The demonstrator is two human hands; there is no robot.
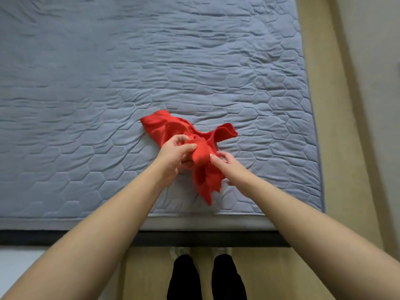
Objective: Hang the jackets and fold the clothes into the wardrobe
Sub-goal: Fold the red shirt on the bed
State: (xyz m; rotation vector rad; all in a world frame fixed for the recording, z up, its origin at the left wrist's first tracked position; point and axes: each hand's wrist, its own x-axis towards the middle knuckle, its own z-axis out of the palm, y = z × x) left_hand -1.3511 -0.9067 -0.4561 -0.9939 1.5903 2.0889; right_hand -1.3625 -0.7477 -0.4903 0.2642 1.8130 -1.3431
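From the head camera, a red shirt (160,126) lies bunched up on the gray bed (86,105), near its front edge. The left hand (175,154) pinches a clump of it with curled fingers. The right hand (227,165) grips the cloth beside it. The shirt looks twisted, so a fold now could turn out lumpy.

The mattress (129,72) runs off the top and left edges. The bunched garment (201,154) cannot be identified, and the left hand (175,154) and right hand (227,165) cover its middle. The bottom edge cuts off the legs (184,278). The shoes (179,251) are blurred.
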